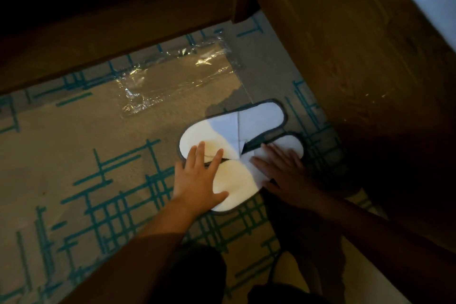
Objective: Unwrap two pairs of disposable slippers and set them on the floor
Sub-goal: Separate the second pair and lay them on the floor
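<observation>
Two white disposable slippers with grey edging lie flat on the patterned carpet. The far slipper [249,123] points left, and the near slipper [234,180] lies beside it at an angle. My left hand [199,177] rests flat with straight fingers across the toe ends of both slippers. My right hand [281,168], in shadow, presses flat on the near slipper's heel part. An empty clear plastic wrapper [172,76] lies on the carpet beyond the slippers.
Dark wooden furniture [111,32] borders the carpet at the back, and a wooden panel [345,69] stands on the right. Beige carpet with teal lines [74,155] spreads out to the left. My legs are at the bottom of the view.
</observation>
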Demonstrator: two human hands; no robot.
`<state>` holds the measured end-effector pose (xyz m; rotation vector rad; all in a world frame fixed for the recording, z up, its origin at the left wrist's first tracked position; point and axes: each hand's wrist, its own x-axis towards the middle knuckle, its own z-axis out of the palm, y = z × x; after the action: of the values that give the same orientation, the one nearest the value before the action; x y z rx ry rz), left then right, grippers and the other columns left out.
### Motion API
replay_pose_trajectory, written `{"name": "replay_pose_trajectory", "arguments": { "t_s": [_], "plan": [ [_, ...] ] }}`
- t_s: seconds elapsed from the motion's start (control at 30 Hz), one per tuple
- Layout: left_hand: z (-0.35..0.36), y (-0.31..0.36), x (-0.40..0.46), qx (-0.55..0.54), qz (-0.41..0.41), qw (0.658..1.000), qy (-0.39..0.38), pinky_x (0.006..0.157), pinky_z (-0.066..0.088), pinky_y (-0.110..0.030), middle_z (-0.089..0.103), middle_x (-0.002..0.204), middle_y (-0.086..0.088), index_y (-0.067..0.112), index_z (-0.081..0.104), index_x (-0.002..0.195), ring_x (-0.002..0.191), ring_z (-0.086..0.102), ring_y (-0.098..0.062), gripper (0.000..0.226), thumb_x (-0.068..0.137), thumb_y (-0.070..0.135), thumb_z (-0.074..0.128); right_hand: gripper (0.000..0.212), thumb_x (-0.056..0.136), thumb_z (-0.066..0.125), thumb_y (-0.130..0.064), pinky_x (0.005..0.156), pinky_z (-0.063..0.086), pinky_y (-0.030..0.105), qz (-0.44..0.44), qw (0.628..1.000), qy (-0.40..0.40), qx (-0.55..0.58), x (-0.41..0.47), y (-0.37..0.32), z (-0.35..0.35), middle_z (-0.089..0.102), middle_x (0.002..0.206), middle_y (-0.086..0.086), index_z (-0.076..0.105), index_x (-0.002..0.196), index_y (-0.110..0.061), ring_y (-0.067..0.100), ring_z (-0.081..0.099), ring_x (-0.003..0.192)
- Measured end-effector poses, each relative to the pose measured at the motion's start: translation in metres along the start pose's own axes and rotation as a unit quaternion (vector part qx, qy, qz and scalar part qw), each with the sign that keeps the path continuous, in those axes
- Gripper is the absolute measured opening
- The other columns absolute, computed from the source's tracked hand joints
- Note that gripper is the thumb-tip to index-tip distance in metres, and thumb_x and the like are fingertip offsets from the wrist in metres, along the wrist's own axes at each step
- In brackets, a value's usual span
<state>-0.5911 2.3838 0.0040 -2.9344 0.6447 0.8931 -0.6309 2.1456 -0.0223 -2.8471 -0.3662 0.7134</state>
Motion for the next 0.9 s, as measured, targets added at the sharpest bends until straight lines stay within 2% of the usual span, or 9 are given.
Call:
{"name": "replay_pose_trajectory", "arguments": {
  "t_s": [0.1,0.17,0.27,0.43,0.5,0.6,0.63,0.77,0.9],
  "plan": [
    [0.000,0.011,-0.006,0.006,-0.024,1.000,0.011,0.106,0.028,-0.051,0.001,0.156,-0.015,0.032,-0.006,0.145,0.141,0.012,-0.037,0.095,0.074,0.069,0.046,0.055,0.088,0.035,-0.044,0.116,0.002,0.048,-0.035,0.999,0.004,-0.017,0.006,0.011,-0.017,0.009,0.160,-0.001,0.024,0.142,-0.041,0.016,-0.004,0.146],
    [0.001,0.012,-0.011,-0.005,-0.021,1.000,0.020,0.105,0.028,-0.051,0.007,0.155,-0.014,0.033,-0.003,0.144,0.139,0.016,-0.036,0.095,0.073,0.070,0.047,0.057,0.084,0.048,-0.037,0.116,0.014,0.053,-0.023,0.999,0.047,-0.006,0.007,0.007,-0.023,0.022,0.156,0.005,0.034,0.139,-0.034,0.023,0.010,0.145],
    [0.010,0.002,-0.020,-0.030,-0.007,0.995,0.100,0.106,0.028,-0.061,0.017,0.156,-0.016,0.034,0.007,0.145,0.143,0.016,-0.037,0.102,0.062,0.074,0.051,0.077,0.074,0.059,-0.040,0.110,0.024,0.059,0.008,0.993,0.120,-0.014,0.008,-0.008,-0.028,0.026,0.155,0.012,0.026,0.143,-0.033,0.027,0.012,0.141],
    [0.035,-0.010,-0.027,0.019,0.055,0.995,0.086,0.091,0.037,-0.070,0.014,0.153,-0.014,0.036,0.014,0.145,0.138,0.011,-0.035,0.107,0.053,0.084,0.042,0.089,0.076,0.052,-0.063,0.108,0.012,0.066,-0.016,0.999,-0.022,-0.020,0.030,-0.033,-0.036,-0.018,0.159,-0.003,-0.002,0.145,-0.046,0.028,-0.014,0.146],
    [0.039,-0.009,-0.027,0.010,0.056,0.996,0.074,0.090,0.041,-0.067,0.015,0.153,-0.015,0.036,0.018,0.144,0.138,0.012,-0.036,0.105,0.053,0.084,0.043,0.089,0.077,0.052,-0.065,0.106,0.011,0.071,-0.009,0.997,-0.073,-0.031,0.044,-0.034,-0.040,-0.021,0.158,-0.007,-0.002,0.144,-0.046,0.026,-0.019,0.145],
    [0.033,-0.008,-0.019,-0.002,0.057,0.996,0.070,0.089,0.043,-0.065,0.015,0.153,-0.013,0.034,0.024,0.143,0.138,0.013,-0.034,0.101,0.054,0.080,0.043,0.082,0.080,0.053,-0.059,0.103,0.013,0.073,0.006,0.997,-0.077,-0.017,0.057,-0.030,-0.044,-0.017,0.158,-0.009,0.004,0.145,-0.045,0.024,-0.017,0.145],
    [0.030,-0.008,-0.014,0.001,0.063,0.996,0.070,0.093,0.042,-0.066,0.010,0.154,-0.013,0.034,0.021,0.143,0.139,0.009,-0.034,0.101,0.055,0.078,0.047,0.080,0.081,0.053,-0.056,0.103,0.014,0.073,0.012,0.998,-0.068,-0.003,0.059,-0.028,-0.046,-0.016,0.158,-0.009,0.006,0.144,-0.045,0.024,-0.017,0.145],
    [0.018,-0.010,0.000,-0.012,0.080,0.997,0.022,0.113,0.005,-0.061,-0.030,0.152,-0.008,0.039,-0.004,0.144,0.141,-0.025,-0.029,0.097,0.068,0.069,0.047,0.080,0.081,0.051,-0.058,0.105,0.014,0.072,0.039,0.998,-0.052,0.010,0.054,-0.029,-0.049,-0.017,0.158,-0.005,0.006,0.145,-0.042,0.027,-0.017,0.145],
    [0.023,-0.011,0.001,-0.022,0.078,0.996,0.035,0.113,0.003,-0.061,-0.031,0.149,-0.007,0.040,-0.004,0.144,0.138,-0.028,-0.027,0.104,0.058,0.084,0.035,0.092,0.077,0.052,-0.064,0.103,0.006,0.075,0.104,0.990,-0.080,0.045,0.038,-0.040,-0.034,-0.025,0.156,-0.002,-0.007,0.144,-0.045,0.032,-0.022,0.143]
  ]
}}
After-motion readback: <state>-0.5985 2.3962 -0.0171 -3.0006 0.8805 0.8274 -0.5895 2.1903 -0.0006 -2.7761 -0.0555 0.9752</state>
